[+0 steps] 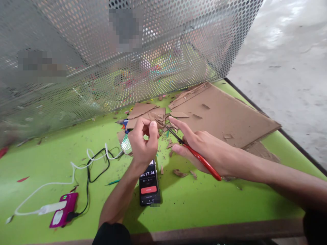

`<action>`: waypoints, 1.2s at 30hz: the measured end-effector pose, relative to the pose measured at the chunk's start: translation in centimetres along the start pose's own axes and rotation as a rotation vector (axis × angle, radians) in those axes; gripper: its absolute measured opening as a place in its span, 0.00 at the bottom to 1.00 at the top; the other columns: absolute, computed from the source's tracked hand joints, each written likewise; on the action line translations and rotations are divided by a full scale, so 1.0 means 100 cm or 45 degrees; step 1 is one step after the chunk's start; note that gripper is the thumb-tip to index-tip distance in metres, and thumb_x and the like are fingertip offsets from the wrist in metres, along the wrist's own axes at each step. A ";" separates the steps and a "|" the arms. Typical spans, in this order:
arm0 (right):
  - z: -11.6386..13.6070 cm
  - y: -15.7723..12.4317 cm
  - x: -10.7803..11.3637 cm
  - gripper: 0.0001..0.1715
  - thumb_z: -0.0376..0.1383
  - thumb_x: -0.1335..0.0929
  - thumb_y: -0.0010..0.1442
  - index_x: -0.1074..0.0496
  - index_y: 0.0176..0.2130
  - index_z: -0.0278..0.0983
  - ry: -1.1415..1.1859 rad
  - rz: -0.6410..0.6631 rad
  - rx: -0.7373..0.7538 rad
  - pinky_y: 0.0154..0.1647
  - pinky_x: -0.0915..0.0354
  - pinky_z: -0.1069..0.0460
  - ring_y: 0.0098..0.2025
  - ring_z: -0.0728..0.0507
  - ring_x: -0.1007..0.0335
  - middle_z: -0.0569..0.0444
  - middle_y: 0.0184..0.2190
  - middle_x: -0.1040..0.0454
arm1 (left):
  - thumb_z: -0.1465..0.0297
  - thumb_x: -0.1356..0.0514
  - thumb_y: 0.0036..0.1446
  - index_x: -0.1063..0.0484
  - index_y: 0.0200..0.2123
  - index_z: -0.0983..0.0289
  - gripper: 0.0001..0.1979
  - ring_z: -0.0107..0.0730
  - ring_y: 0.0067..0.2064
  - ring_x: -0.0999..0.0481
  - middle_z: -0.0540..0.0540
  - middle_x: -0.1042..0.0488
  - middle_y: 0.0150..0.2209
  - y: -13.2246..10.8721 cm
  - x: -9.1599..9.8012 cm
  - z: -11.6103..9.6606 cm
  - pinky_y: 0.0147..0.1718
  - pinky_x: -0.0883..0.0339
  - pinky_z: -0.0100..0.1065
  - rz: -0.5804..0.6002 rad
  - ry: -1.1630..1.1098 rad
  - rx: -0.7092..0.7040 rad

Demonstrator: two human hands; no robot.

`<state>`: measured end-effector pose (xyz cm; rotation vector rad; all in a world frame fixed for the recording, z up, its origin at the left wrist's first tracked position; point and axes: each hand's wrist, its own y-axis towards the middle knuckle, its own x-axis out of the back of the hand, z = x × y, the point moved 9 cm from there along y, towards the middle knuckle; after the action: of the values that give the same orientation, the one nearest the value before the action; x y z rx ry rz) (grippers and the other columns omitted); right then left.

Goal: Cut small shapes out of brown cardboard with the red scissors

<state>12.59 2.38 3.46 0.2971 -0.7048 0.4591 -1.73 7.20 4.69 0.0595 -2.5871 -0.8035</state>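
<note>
My left hand point(144, 137) pinches a small piece of brown cardboard point(154, 118) between thumb and fingers. From the right, my right hand point(196, 144) holds red-handled pliers or cutters point(201, 160), with the index finger stretched out along them. The tool's metal tip meets the piece near my left fingertips; whether its jaws are closed is too small to tell. Cut cardboard pieces point(141, 110) lie just behind my hands. A large cardboard sheet point(224, 114) spreads out at the right.
A phone showing a timer point(148, 190) lies below my left hand. White and black cables point(88, 170) run to a magenta device point(63, 210) at the left. Cardboard scraps point(180, 173) litter the green table point(204, 200). A perforated metal panel point(102, 68) stands along the back.
</note>
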 end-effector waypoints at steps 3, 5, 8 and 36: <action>0.002 0.000 0.000 0.41 0.44 0.43 0.78 0.57 0.73 0.17 0.018 0.019 0.004 0.23 0.52 0.52 0.16 0.47 0.43 0.67 0.17 0.42 | 0.66 0.42 0.71 0.36 0.31 0.61 0.13 0.22 0.20 0.32 0.45 0.30 0.21 0.001 0.000 0.002 0.21 0.39 0.27 -0.002 -0.021 0.022; 0.002 -0.001 -0.002 0.41 0.44 0.43 0.77 0.57 0.74 0.18 0.030 0.039 -0.001 0.23 0.53 0.52 0.16 0.47 0.43 0.67 0.17 0.42 | 0.65 0.42 0.71 0.36 0.31 0.60 0.13 0.22 0.21 0.32 0.45 0.31 0.21 -0.001 -0.001 0.002 0.21 0.39 0.27 0.014 -0.019 0.022; 0.000 0.000 -0.002 0.41 0.45 0.42 0.77 0.58 0.74 0.19 0.045 0.026 -0.013 0.22 0.53 0.52 0.16 0.47 0.44 0.68 0.17 0.43 | 0.64 0.42 0.71 0.35 0.32 0.60 0.13 0.23 0.20 0.33 0.44 0.32 0.21 -0.004 -0.006 0.001 0.20 0.41 0.28 0.055 0.024 0.003; -0.008 0.004 0.005 0.40 0.43 0.41 0.76 0.55 0.74 0.20 0.078 -0.133 -0.053 0.26 0.46 0.52 0.18 0.48 0.41 0.60 0.21 0.31 | 0.68 0.41 0.68 0.37 0.30 0.60 0.12 0.22 0.20 0.36 0.43 0.35 0.20 -0.017 -0.033 -0.025 0.20 0.42 0.27 0.293 0.082 -0.238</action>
<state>13.13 3.22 3.23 0.2781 -0.6355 0.3526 2.13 4.95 4.37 -0.2583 -2.3912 -0.9344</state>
